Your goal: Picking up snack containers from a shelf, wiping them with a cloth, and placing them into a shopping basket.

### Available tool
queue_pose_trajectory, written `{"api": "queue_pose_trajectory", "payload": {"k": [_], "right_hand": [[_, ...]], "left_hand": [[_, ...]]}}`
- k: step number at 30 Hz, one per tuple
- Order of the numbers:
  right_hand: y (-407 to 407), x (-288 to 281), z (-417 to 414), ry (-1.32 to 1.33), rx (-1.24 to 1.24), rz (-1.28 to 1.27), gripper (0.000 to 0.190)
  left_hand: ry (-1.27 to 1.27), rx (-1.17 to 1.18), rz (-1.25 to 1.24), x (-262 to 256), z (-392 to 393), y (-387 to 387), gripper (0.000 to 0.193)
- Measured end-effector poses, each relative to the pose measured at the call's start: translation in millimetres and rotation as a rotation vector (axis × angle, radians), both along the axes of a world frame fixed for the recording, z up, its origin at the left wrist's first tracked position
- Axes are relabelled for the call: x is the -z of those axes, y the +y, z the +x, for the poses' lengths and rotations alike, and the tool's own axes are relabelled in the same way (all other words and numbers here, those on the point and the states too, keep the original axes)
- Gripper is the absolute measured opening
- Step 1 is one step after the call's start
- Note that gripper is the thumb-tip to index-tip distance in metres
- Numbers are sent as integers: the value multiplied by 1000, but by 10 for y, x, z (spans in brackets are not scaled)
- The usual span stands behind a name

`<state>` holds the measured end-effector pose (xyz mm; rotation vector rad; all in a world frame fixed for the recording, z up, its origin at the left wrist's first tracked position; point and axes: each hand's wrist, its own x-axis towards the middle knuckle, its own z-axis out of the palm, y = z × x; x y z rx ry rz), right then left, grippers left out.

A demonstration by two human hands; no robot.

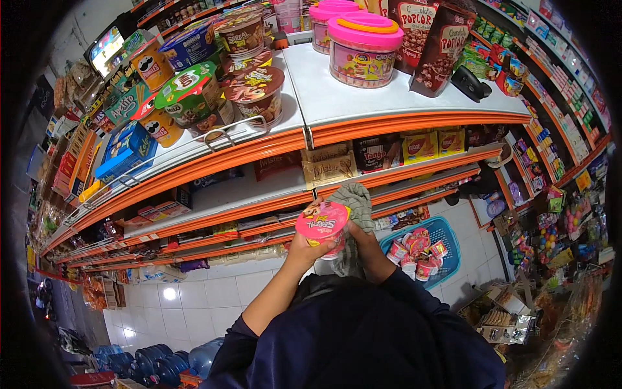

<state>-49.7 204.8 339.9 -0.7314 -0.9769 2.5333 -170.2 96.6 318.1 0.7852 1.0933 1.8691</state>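
A cereal cup with a pink lid point(322, 221) is held up in front of my body, below the shelf edge. My left hand point(306, 247) grips it from below and the left, thumb along its lower side. A grey-green cloth point(351, 204) is bunched in my right hand point(360, 238), against the cup's right side, and part of it hangs down towards my lap. The right fingers are mostly hidden by the cloth. To the right on the floor, a blue plastic basket point(451, 243) contains several similar pink cups point(417, 242).
Ahead, a white shelf top with an orange edge point(418, 119) bears brown cereal cups point(255, 92), a green Milo cup point(187, 92) and pink-lidded tubs point(364, 51). A wire rail point(238, 133) fronts its left part. Large water bottles point(206, 357) stand on the floor at lower left.
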Motion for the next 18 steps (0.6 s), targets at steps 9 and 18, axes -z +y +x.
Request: {"api": "queue_pose_trajectory", "payload": {"k": [9,18], "right_hand": [[-104,305,49,6,-169,587,40],[182,402,216,13,351,252,33]], "left_hand": [[172,-613,-91,91,199,159,88],[426,-303,-192,250,421,353,87]]}}
